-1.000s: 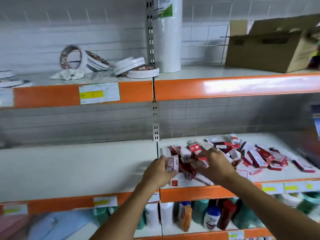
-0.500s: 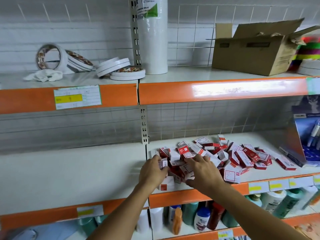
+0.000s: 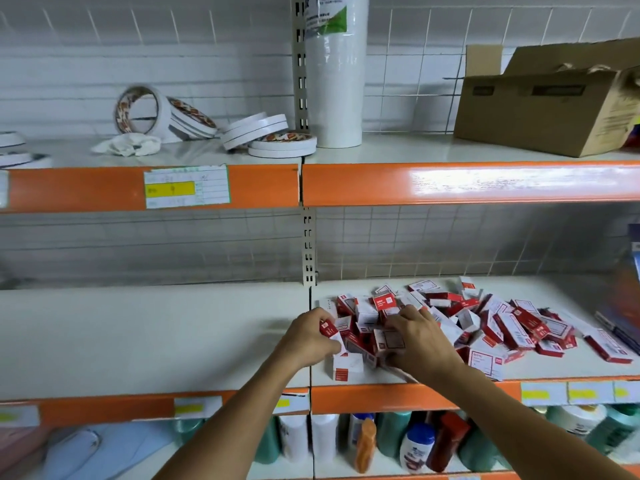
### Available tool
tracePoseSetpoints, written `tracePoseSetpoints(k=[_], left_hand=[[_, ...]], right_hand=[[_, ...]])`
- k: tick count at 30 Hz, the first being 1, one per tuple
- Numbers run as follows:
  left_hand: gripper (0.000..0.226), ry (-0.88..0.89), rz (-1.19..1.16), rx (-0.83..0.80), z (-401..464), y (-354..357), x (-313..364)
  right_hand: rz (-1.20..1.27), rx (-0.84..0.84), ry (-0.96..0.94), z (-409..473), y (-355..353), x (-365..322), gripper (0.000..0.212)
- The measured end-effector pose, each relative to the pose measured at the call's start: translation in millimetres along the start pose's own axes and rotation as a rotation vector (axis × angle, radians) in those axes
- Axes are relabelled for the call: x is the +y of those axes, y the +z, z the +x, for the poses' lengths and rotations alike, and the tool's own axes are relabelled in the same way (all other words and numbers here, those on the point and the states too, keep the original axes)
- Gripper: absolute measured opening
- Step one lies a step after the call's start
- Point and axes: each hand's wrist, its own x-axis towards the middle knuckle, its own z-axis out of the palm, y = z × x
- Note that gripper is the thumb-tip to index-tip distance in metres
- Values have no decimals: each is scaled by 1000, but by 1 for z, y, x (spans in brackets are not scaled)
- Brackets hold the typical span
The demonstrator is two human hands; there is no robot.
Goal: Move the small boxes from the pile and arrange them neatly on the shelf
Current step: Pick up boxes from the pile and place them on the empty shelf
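A loose pile of small red-and-white boxes (image 3: pixel 502 323) lies on the right half of the middle shelf (image 3: pixel 156 334). Both my hands are at the pile's left end. My left hand (image 3: pixel 308 336) curls round small boxes at that edge, one red box showing at its fingertips. My right hand (image 3: pixel 420 341) lies over a cluster of boxes with fingers bent, gripping a white-faced box under its thumb. One white box (image 3: pixel 346 367) lies below my hands near the shelf's front lip. The shelf's left half holds no boxes.
On the upper shelf sit tape rolls (image 3: pixel 166 116), a tall white roll (image 3: pixel 334 71) and an open cardboard carton (image 3: pixel 547 105). A metal upright (image 3: pixel 308 247) splits the shelf bays. Bottles (image 3: pixel 415 445) stand on the lower shelf. Blue packaging (image 3: pixel 635 258) borders the pile's right.
Both hands have sunk from holding boxes above the pile's left end to resting low in it. The camera view has swung back to the left.
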Motion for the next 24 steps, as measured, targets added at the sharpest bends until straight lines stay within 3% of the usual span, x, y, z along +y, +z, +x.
tracePoseSetpoints(k=[2, 8, 11, 24], left_hand=[[42, -3, -9, -2, -3, -7, -5], [44, -49, -58, 36, -19, -38, -31], [44, -83, -68, 80, -33, -58, -49], [43, -277, -198, 486, -150, -146, -140]], right_hand=[[78, 56, -41, 6, -5, -6, 56], [377, -7, -117, 25, -11, -36, 58], [455, -17, -197, 36, -8, -57, 47], [603, -290, -429, 81, 42, -212, 45]])
